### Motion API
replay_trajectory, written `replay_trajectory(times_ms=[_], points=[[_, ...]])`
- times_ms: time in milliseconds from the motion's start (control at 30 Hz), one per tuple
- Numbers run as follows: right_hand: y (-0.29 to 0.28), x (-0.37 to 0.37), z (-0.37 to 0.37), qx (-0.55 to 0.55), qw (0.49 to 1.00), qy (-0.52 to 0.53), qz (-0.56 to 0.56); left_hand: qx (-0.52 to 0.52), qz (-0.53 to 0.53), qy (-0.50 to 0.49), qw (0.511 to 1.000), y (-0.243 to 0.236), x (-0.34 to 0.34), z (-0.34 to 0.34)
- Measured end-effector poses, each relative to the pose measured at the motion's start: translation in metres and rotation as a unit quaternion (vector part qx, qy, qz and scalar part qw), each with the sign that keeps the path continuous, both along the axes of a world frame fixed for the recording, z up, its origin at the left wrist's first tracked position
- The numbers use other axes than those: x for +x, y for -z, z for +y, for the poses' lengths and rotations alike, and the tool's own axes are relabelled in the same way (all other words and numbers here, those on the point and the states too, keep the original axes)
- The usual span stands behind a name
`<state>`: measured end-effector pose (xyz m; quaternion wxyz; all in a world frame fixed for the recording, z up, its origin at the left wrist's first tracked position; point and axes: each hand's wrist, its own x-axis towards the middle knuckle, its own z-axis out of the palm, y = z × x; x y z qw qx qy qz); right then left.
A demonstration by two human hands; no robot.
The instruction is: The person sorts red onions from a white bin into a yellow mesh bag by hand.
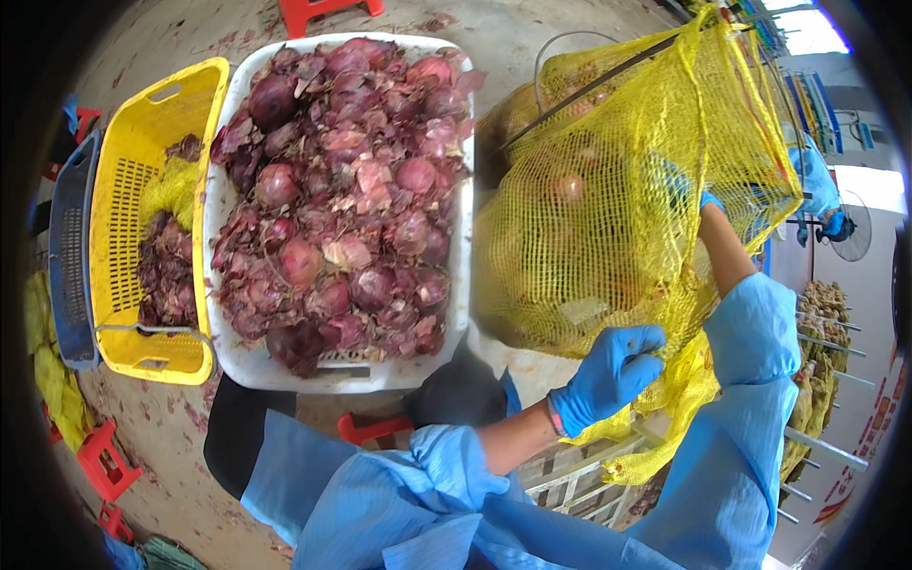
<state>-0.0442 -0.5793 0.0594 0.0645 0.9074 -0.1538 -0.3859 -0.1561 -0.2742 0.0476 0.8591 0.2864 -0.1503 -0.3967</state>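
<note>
A yellow mesh bag (608,218) of onions stands at the right, its side stretched taut. My left hand (610,375), in a blue glove, is closed at the bag's lower near edge, with fingers curled against the netting. My right hand (678,180), also gloved in blue, is reaching in behind the netting on the bag's right side; the mesh veils its fingers. Some onions (569,188) show through the weave. Left of the bag, a white basket (465,237) is heaped with red onions (300,261) and loose papery skins.
A yellow basket (119,218) holding skins and netting stands left of the white one, with a blue crate (71,247) beyond. Red stools (106,461) sit on the floor. A metal rod (589,85) runs along the bag's top. Another person (815,176) in blue is at far right.
</note>
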Motion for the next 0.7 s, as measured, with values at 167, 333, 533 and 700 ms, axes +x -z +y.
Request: replay_trajectory(times_ms=[167,333,533,700], points=[[-0.003,-0.023,0.002,0.016,1.000,0.018,-0.020,0.011,-0.002,0.031,0.999,0.002,0.005,0.002],[-0.001,-0.070,-0.001,0.149,0.982,0.054,-0.098,0.016,-0.030,-0.099,0.995,0.016,0.010,-0.005],[-0.012,-0.125,-0.064,0.417,0.772,0.408,-0.253,0.057,-0.055,-0.056,0.995,0.023,-0.002,-0.020],[-0.102,-0.066,0.053,0.171,0.933,0.005,-0.317,0.152,-0.181,-0.123,0.964,0.033,0.003,-0.010]])
